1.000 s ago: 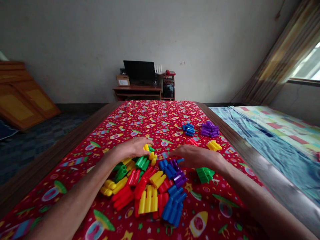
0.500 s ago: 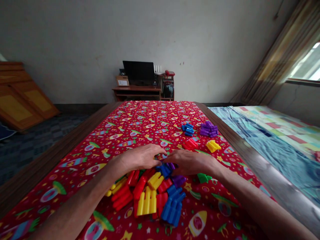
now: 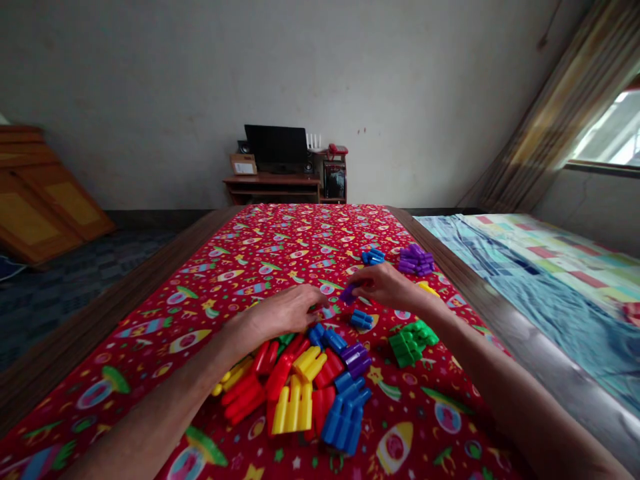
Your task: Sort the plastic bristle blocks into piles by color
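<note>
My right hand [image 3: 385,287] is closed on a purple toy block [image 3: 347,294], pinched between thumb and fingers above the red cloth. My left hand [image 3: 297,308] hovers over the far edge of a mixed pile, its fingers bent and a little apart, with nothing visible in them. In that pile lie a yellow block [image 3: 293,407], a red block [image 3: 243,399], a blue block [image 3: 344,423] and another purple block [image 3: 356,360], among several more. A single blue block [image 3: 361,319] lies between the hands. Green blocks [image 3: 413,343] sit together beneath my right forearm.
Purple blocks [image 3: 416,260] and blue blocks [image 3: 373,256] form small groups farther off. A yellow block [image 3: 429,288] shows partly behind my right wrist. The rocket-patterned red cloth [image 3: 300,247] covers the wooden table [image 3: 165,283]. A bed [image 3: 550,300] stands at the right, a desk [image 3: 273,180] beyond.
My right hand has moved away from the pile, forward and right, with a purple block. A blue block now lies apart from the pile. My left hand has barely moved.
</note>
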{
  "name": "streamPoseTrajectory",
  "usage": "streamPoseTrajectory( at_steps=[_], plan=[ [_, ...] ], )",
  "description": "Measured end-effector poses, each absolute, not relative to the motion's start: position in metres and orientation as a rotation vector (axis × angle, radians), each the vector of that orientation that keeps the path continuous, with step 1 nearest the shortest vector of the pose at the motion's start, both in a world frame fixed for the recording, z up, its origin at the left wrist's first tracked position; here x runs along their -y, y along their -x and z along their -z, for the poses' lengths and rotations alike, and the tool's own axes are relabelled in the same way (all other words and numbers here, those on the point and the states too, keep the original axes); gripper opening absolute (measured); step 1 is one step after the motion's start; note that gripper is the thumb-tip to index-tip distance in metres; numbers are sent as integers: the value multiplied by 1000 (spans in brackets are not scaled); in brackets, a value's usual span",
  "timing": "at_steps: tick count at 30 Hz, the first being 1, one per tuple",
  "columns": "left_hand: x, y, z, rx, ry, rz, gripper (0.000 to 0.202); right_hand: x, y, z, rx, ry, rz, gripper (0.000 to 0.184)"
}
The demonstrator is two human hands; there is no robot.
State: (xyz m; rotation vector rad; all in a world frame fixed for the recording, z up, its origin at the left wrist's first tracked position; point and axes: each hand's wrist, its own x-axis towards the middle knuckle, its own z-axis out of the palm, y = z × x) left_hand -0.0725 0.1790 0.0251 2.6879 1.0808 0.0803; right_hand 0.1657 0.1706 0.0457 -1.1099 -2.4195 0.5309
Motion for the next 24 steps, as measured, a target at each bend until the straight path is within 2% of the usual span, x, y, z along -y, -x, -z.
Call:
streamPoseTrajectory(
  at_steps=[6, 10, 16, 20, 24],
  plan=[
    [-160, 64, -32, -986, -2639, 15, 29, -171, -209, -72, 2567, 1097, -608, 19],
    [-149, 60, -34, -967, -2603, 93, 37, -168, -213, -75, 2510, 1138, -521, 20],
    [-155, 59, -32, -1063, -2661, 81, 23, -163, -207, -79, 2369, 1194, -404, 24],
    [-163, 62, -30, -1142, -2692, 6, 21, -158, -209, -86, 2330, 1253, -323, 23],
    [-165, 62, -23, -1105, -2741, -118, 21, -165, -228, -90, 1900, 1370, -64, 27]
  ],
)
